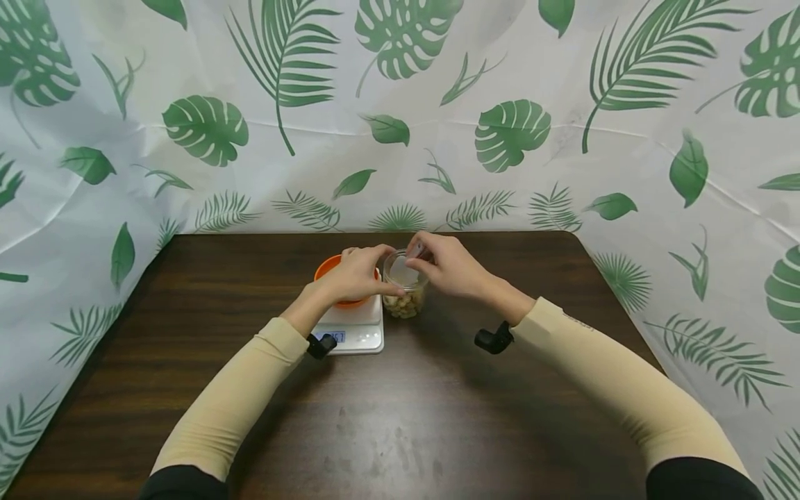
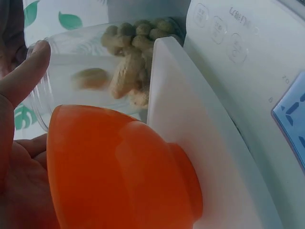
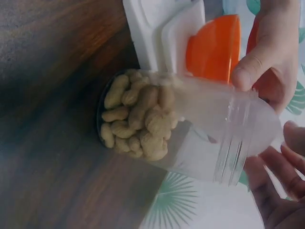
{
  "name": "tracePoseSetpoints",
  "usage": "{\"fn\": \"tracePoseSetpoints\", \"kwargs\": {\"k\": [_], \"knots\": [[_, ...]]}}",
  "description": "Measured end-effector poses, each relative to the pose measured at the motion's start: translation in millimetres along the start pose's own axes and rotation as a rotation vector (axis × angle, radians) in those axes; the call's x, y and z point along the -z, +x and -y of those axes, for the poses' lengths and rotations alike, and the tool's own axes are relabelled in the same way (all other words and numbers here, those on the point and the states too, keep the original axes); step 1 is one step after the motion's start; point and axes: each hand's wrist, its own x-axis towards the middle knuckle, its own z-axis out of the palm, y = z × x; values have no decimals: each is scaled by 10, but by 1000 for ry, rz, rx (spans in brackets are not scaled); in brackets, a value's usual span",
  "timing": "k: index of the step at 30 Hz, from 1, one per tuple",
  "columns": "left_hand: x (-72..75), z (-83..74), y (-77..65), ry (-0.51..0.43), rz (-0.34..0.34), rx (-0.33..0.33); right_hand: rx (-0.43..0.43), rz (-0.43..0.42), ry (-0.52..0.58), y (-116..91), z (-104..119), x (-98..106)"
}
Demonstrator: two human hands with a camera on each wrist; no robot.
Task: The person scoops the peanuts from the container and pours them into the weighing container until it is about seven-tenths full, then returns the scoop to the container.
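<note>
- The clear jar (image 3: pixel 190 133) of peanuts (image 3: pixel 138 119) is stood upright on the desk (image 1: pixel 387 417), just beside the scale (image 1: pixel 365 339).
- Its rim is gripped by the left hand (image 1: pixel 357 272), presumably so that tipping is prevented.
- A translucent piece (image 3: pixel 267 128), partly hidden, is pinched by the right hand (image 1: pixel 455 265) at the jar's mouth, seemingly for access inside.
- The orange bowl (image 2: pixel 114 171) is set on the scale, at the jar's nine o'clock, probably so that its load is registered.

The left wrist view's edges crop the orange bowl (image 2: pixel 119 171) and scale display (image 2: pixel 294 114); one peanut (image 2: pixel 90 78) is blurred.
</note>
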Motion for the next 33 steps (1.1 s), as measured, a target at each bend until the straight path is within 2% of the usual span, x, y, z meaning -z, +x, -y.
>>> {"fn": "tracePoseSetpoints", "kwargs": {"k": [6,10,19,23,27,33], "knots": [[-9,19,6,-3,13,-3,62,42,-52,4,1,-59],[6,18,0,0,2,-1,86,41,-89,69,-1,-102],[17,15,0,-8,-9,2,-22,-54,25,5,-94,-136],[13,18,3,-11,-12,-2,-46,-89,56,-31,-113,-122],[9,22,11,-26,-10,-7,-109,-137,82,-44,-126,-91],[14,12,14,-21,-12,-7,-107,-130,80,-39,-141,-104]]}}
